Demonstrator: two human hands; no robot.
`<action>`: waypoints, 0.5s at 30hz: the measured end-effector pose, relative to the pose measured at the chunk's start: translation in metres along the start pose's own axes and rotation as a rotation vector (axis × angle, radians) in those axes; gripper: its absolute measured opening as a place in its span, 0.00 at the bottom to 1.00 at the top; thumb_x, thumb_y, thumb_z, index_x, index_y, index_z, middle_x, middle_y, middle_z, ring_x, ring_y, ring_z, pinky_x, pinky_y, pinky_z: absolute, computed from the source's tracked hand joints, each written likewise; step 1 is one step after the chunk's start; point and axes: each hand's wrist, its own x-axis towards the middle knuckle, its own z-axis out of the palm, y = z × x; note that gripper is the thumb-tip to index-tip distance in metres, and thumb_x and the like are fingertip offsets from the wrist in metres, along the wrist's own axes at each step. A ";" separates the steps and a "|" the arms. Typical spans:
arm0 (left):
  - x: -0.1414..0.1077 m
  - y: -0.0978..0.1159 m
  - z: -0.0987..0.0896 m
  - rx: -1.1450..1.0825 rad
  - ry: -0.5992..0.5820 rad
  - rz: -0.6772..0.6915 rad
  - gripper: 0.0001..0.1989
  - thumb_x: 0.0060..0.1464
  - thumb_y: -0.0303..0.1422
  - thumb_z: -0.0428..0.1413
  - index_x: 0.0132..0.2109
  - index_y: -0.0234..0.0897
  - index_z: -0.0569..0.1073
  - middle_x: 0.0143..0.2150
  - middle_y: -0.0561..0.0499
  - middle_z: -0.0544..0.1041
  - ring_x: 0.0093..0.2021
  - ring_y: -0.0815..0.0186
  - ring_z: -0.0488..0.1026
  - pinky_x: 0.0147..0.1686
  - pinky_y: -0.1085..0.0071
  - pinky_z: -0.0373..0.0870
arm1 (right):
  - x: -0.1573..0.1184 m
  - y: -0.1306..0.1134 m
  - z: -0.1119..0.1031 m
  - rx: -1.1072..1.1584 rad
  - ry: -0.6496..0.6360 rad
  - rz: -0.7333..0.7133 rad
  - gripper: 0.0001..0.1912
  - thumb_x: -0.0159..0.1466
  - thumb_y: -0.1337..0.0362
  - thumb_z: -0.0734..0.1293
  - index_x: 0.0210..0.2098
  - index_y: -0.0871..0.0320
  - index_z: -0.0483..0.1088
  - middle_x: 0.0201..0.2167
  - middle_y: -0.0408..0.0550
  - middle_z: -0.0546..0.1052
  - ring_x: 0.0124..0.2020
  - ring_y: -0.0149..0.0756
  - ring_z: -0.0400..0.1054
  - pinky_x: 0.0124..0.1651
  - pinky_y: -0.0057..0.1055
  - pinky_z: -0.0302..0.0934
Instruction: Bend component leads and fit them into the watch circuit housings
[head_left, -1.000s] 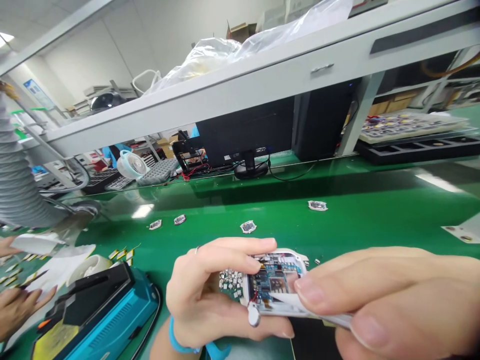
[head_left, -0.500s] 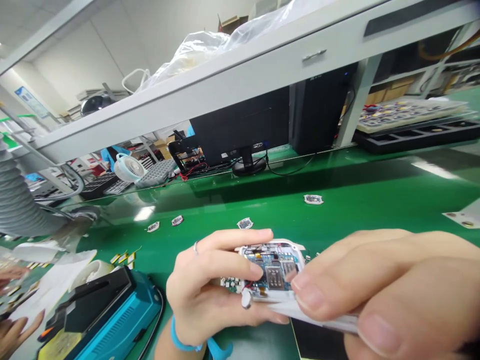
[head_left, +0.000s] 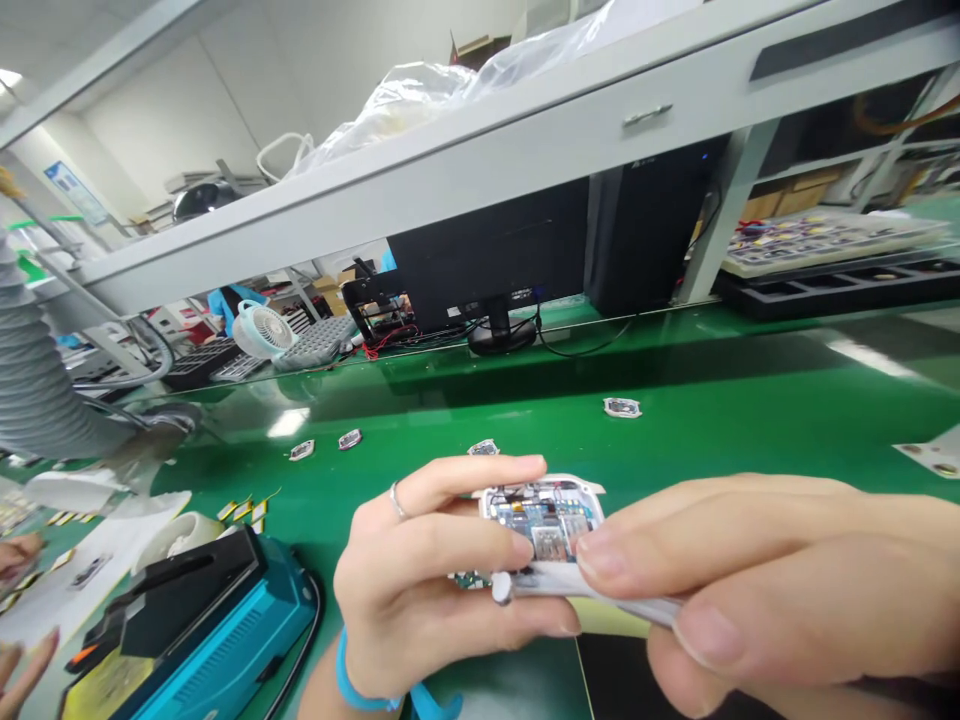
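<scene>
My left hand is closed around a smartwatch case, pale-rimmed, with its circuit board and a metal shield facing up. A ring and a blue wrist strap are on this hand. In my right hand a thin whitish stick is pinched between thumb and fingers. It slants across the case's near edge, its round blunt end beside my left fingers. My right fingertips touch or nearly touch the board. Beyond my hands, several similar watch cases lie apart on the green table.
A blue and black tape dispenser stands at lower left. Beyond it are yellow-edged small parts and a co-worker's hand. A monitor, a computer tower, a fan and stacked trays stand at the back.
The stick has tilted flatter, and its round end now lies slightly higher and further right. My right hand has moved a little left. The camera view has shifted slightly.
</scene>
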 end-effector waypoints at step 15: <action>-0.001 -0.003 0.005 0.011 0.064 -0.097 0.11 0.40 0.34 0.62 0.32 0.34 0.72 0.41 0.48 0.77 0.39 0.64 0.75 0.36 0.72 0.74 | 0.003 0.000 0.003 -0.054 0.118 0.033 0.15 0.57 0.48 0.62 0.30 0.50 0.74 0.37 0.44 0.76 0.35 0.37 0.72 0.36 0.27 0.70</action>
